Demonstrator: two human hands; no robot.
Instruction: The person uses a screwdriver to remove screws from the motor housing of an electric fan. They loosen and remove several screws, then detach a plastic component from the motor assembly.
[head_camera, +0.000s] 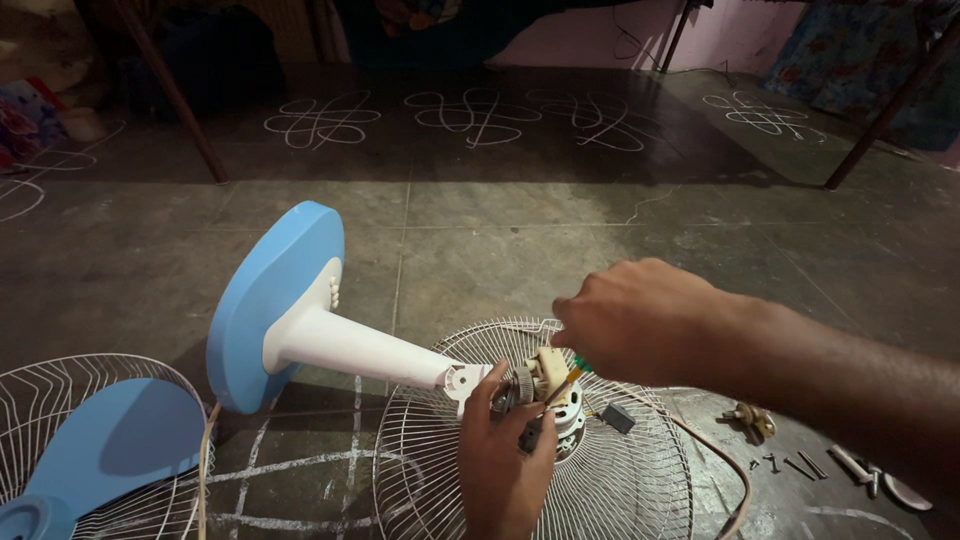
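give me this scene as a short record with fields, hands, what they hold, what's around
setting: dark stone floor with white chalk patterns
left hand: grips the fan motor from below
right hand: holds a green-handled screwdriver against the motor
under the motor: white wire fan guard
fan stand: white neck with blue base, lying on its side, joined to the motor
left of it: blue fan blade on a second wire guard
right of it: loose screws and small tools

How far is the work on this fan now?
Done: the blue blade lies off on a wire guard, and loose screws lie on the floor. In hand: the left hand holds the bare motor; the right hand works a screwdriver on it. Left: the motor is on the stand, over the other guard.
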